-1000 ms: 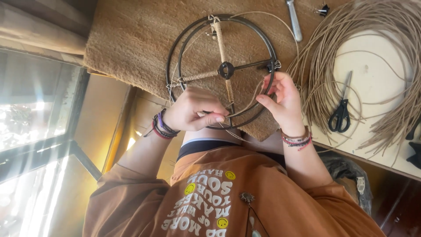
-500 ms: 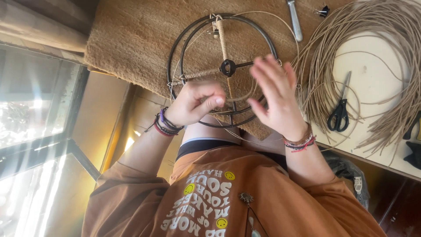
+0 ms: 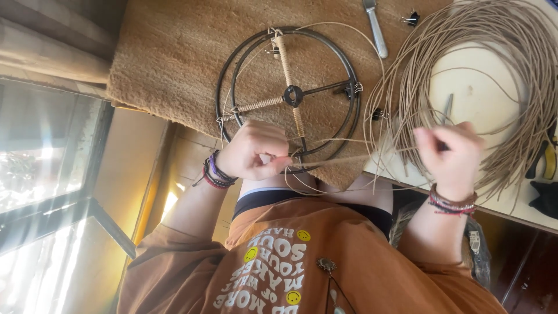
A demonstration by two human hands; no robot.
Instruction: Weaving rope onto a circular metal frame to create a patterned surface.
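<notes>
Brown mat (image 3: 174, 64) under metal ring frame (image 3: 290, 96); left hand (image 3: 256, 152) and right hand (image 3: 450, 154), fingers pinching taut cord (image 3: 343, 158).

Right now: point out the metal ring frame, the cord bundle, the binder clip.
metal ring frame (image 3: 225, 75), head view, left outer rim.
cord bundle (image 3: 511, 35), head view, upper coil strands.
binder clip (image 3: 412, 18), head view, black body.
</notes>
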